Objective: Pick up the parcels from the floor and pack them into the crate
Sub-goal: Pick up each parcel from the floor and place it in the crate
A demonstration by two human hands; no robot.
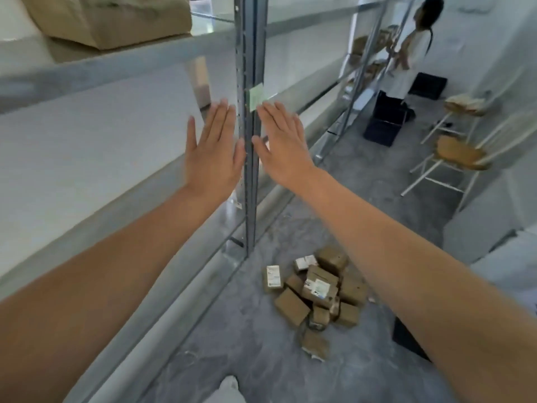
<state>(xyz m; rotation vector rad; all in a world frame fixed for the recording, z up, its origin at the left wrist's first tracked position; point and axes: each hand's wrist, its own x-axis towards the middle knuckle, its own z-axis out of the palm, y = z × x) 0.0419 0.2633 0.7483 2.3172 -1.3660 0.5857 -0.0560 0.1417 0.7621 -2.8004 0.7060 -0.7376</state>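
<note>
Forearms, both bare, fill lower frame. Left hand (213, 149) and right hand (279, 144): flat, fingers spread, holding nothing, raised either side of metal shelf post (250, 170). Parcels (316, 289): brown boxes heaped on grey floor (247, 330), just right of shelf base, some w/ white labels, text unreadable. Dark box edge (406, 338) right of heap, mostly hidden by right arm; can't tell if crate. Open floor beyond heap; stools (456, 152) and a second person (412, 50) far back.

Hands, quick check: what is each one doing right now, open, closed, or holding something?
Left hand: open, fingers spread flat, holding nothing.
Right hand: open, fingers extended, holding nothing.
</note>
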